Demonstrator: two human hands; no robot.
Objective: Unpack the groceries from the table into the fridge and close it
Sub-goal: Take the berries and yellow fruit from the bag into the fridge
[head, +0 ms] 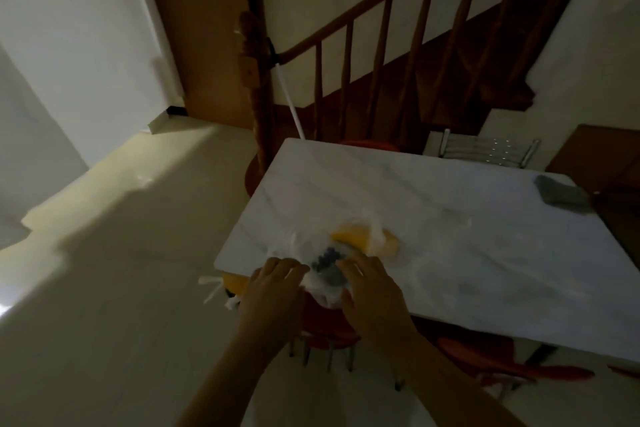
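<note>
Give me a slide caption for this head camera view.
Both hands, left and right, work at a translucent plastic grocery bag on the white marble table's near corner.

Between my fingers (349, 269) I see a white see-through bag (325, 284) with something dark grey-blue inside. Just past my fingertips sits a yellow thing (353, 237), maybe a packet; it is blurry. The table (450, 253) under them is white with faint grey streaks. Below my hands, a red chair (322, 326).
</note>
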